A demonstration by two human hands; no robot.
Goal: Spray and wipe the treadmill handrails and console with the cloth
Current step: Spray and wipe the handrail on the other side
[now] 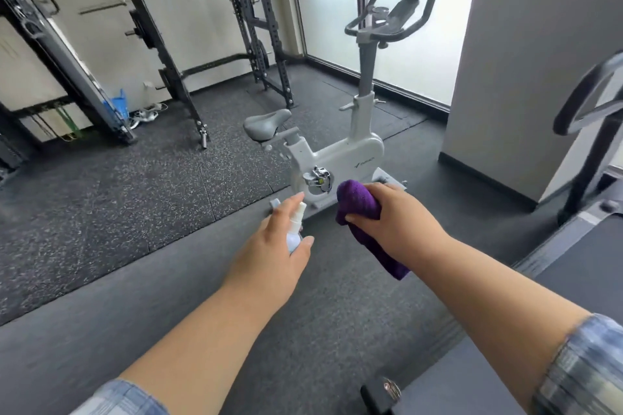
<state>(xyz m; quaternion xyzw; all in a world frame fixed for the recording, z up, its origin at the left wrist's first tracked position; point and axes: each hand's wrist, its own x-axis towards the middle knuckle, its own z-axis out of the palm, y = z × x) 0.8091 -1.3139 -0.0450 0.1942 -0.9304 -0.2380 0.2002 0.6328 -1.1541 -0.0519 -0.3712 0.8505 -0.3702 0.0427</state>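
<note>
Before the exercise bike: both bare forearms reach forward over the dark rubber floor [101,212], checked sleeves pushed up near the elbows.
Exercise bike: the white exercise bike [337,152] stands upright just beyond the 2 hands, grey saddle to its left, black handlebars at the top.
Left hand: the left hand [273,242] grips a small spray bottle [296,226] just left of the bike's base; fingers curl round the pale blue body, thumb pressed on its near side, forefinger stretched up beside the white nozzle.
Right hand: the right hand [387,216] clutches the purple cloth [360,209] in front of the bike's base; fingers wrap over the bunched top, thumb pinches its near edge, and 1 loose end hangs below the wrist.
Treadmill: the treadmill [590,131] sits well right of the bike, blurred, a dark curved handrail raised above its deck; neither hand touches it.
Rack: a black squat rack [266,23] stands behind the bike to its left, against the pale wall.
</note>
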